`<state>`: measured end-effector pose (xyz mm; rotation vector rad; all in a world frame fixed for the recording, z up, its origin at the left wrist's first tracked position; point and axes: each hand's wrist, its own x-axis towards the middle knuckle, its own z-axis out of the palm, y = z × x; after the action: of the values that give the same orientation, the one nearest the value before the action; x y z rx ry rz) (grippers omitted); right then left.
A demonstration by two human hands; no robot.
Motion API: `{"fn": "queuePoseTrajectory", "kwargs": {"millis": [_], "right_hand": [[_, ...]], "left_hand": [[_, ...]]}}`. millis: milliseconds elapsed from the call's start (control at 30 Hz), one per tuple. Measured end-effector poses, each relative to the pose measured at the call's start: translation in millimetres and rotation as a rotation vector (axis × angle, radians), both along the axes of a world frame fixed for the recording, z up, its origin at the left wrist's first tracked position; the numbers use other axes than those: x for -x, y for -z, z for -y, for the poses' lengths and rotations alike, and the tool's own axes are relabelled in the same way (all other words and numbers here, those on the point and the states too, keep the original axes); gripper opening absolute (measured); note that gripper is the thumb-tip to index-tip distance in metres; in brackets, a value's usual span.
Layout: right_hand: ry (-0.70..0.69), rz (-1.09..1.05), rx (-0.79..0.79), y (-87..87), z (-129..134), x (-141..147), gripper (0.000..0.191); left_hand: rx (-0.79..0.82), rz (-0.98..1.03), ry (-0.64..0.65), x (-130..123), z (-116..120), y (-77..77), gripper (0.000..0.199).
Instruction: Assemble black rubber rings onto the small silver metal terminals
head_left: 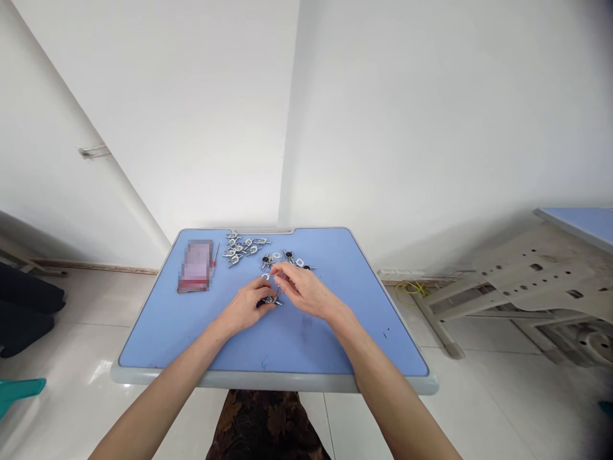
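Blue table top (297, 348) has small metal clips (242, 248) on it. Left hand (244, 306) pinches one clip (271, 299); right hand (301, 291) pinches something too small to tell.

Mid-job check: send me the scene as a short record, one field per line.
left hand: left hand grips a small metal part on the desk
right hand: right hand pinches just above that part; anything held is too small to tell
loose parts: metal clips in a cluster, more metal clips nearer the hands
surface: blue desk
also on desk: blurred packet, red-tipped pin
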<state>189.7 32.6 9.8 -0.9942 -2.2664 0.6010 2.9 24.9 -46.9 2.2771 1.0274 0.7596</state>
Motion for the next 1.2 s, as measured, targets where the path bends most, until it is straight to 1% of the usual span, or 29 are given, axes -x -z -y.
{"fn": "queuePoseTrajectory", "kwargs": {"millis": [100, 167, 233, 367, 467, 533, 600, 667, 767, 833, 933, 1000, 1067, 1133, 1200], "right_hand": [[-0.039, -0.031, 0.048, -2.2, 1.0, -2.5, 0.024], [-0.047, -0.044, 0.034, -0.3, -0.1, -1.3, 0.024], [-0.014, -0.059, -0.005, 3.5, -2.6, 1.6, 0.021], [0.111, -0.073, -0.087, 12.2, -8.3, 7.0, 0.013], [0.163, -0.059, -0.111, 16.7, -10.4, 7.8, 0.014], [0.168, -0.058, -0.103, 18.3, -10.8, 7.7, 0.015], [0.147, -0.086, -0.060, 18.5, -10.9, 7.3, 0.013], [0.097, -0.145, 0.029, 17.0, -10.8, 6.3, 0.012], [0.012, -0.226, 0.179, 12.6, -10.4, 2.7, 0.018], [-0.014, -0.254, 0.215, 10.2, -10.3, -0.1, 0.022], [0.015, -0.277, 0.167, 10.4, -11.6, -1.9, 0.019], [0.071, -0.271, 0.096, 12.7, -13.5, -0.9, 0.016], [0.121, -0.247, 0.021, 15.5, -15.2, 1.3, 0.018], [0.133, -0.232, -0.024, 17.8, -16.6, 3.5, 0.019], [0.133, -0.216, -0.034, 19.4, -17.6, 4.8, 0.020]], "left_hand": [[-0.035, -0.013, -0.023, 0.5, -1.8, 4.0, 0.014], [-0.041, -0.014, -0.027, 0.3, -2.9, 5.8, 0.014], [-0.040, -0.005, -0.014, -0.2, -3.7, 6.6, 0.013], [-0.024, 0.014, 0.003, -1.3, -4.1, 6.2, 0.013], [-0.008, 0.021, -0.007, -1.5, -4.2, 5.3, 0.014], [0.002, 0.024, -0.008, -1.4, -4.4, 5.4, 0.015], [0.012, 0.029, -0.005, -1.2, -4.9, 6.1, 0.015], [0.022, 0.036, -0.005, -1.3, -5.6, 7.2, 0.013], [0.039, 0.045, -0.009, -1.9, -6.4, 7.9, 0.012], [0.042, 0.045, -0.012, -2.6, -6.4, 7.2, 0.012], [0.030, 0.037, -0.022, -3.9, -5.7, 4.9, 0.013], [0.019, 0.031, -0.026, -4.7, -5.4, 4.0, 0.014], [0.020, 0.033, -0.029, -5.1, -5.7, 4.3, 0.014], [0.022, 0.037, -0.031, -5.3, -6.5, 5.7, 0.015], [0.028, 0.041, -0.029, -5.3, -7.5, 7.7, 0.016]]}}
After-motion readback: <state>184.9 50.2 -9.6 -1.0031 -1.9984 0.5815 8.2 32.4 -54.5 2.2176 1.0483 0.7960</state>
